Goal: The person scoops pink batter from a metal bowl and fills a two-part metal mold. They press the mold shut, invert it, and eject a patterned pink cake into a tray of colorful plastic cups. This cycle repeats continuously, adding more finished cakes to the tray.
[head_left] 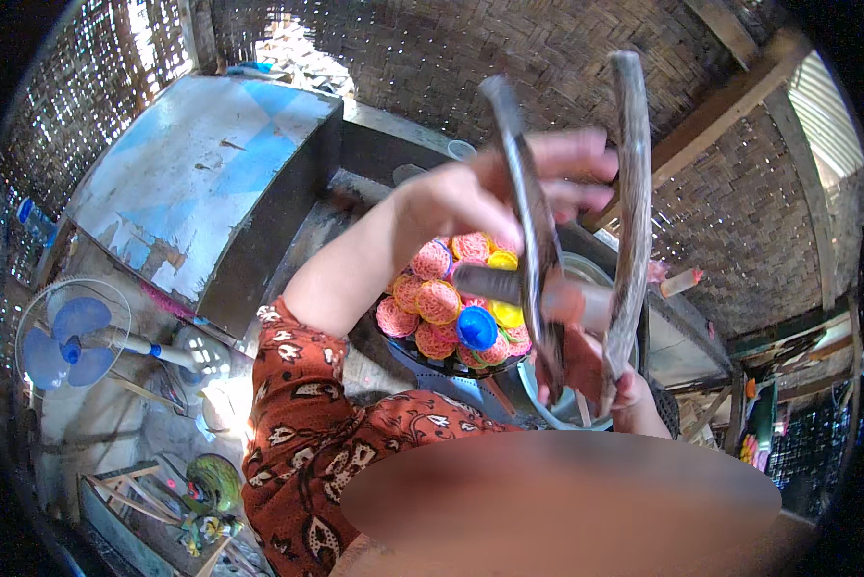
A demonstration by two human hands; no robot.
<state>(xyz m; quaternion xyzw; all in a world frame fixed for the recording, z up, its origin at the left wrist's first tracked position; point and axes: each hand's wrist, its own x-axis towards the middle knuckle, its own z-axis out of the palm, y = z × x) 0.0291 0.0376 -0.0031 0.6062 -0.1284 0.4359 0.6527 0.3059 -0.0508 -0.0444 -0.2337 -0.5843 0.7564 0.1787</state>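
A wooden tool with two long curved bars, one grey-brown [634, 173] and one darker, stands upright before me, a short cylinder [489, 284] running crosswise at its middle. My right hand [584, 365] is closed round its lower end. Raised behind the darker bar, my left hand [485, 183] has its fingers stretched out toward the grey-brown bar; motion smears it, and contact is unclear. Below lies a heap of pink lacy discs [438, 301] with a blue cup-shaped piece [476, 328] and yellow ones [506, 313] among them. A pale basin [539, 396] sits under the tool.
At the far left stands a large block with a worn blue-and-white top [206, 144]. A fan [71, 337] is at the left edge. Woven walls [432, 67] enclose the space. A small bottle [682, 282] lies on the ledge at right. My patterned sleeve [302, 385] fills the lower left.
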